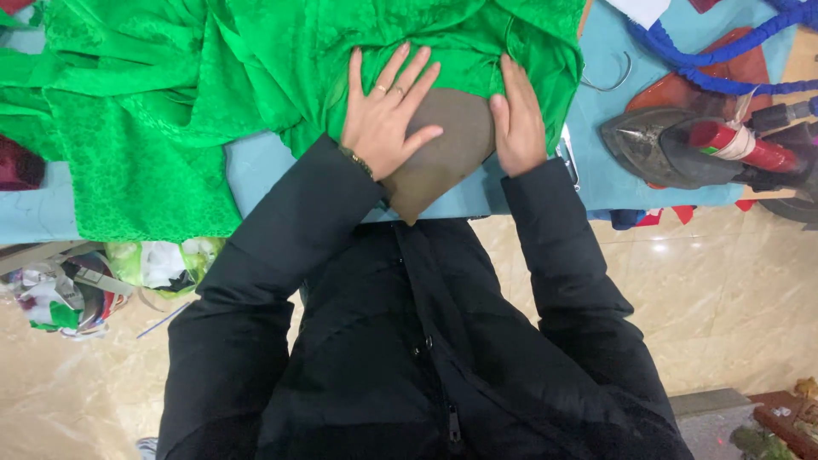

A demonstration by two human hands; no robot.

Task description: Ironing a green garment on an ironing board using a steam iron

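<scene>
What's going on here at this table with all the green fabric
A person in a black jacket stands at a blue-covered table, pressing both hands flat on a brown rounded pad that sits partly under green patterned fabric. The left hand lies across the pad and the fabric edge; the right hand rests at the pad's right side on the cloth. An iron with a blue cord sits untouched to the right.
</scene>
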